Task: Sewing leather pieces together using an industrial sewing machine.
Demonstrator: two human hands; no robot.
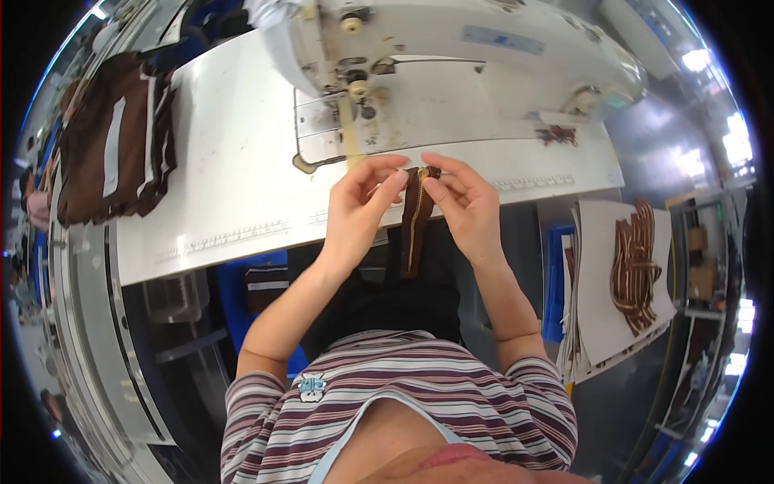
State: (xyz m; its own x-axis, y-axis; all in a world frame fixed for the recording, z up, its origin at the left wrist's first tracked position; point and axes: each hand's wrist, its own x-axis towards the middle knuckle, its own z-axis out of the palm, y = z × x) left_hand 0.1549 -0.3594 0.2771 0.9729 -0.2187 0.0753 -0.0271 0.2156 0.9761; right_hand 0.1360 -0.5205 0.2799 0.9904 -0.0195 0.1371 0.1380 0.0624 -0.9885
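A brown zipper [414,234] with brass-coloured teeth hangs down in front of the table's near edge. Its upper end is held between my two hands. My left hand [363,198] pinches the left side of that end with thumb and fingers. On the other side, my right hand [468,198] grips the top corner, its thumb beside the brass teeth. Just beyond my hands stands a white sewing machine [516,48], its needle area [355,105] over a metal plate on the white table [226,161].
Brown fabric pieces with white strips [121,153] lie stacked at the table's left. A bundle of brown zippers [634,270] rests on pale sheets [601,242] at the right. Small dark red pieces [558,135] lie by the machine base. Blue bins [556,282] stand below table level.
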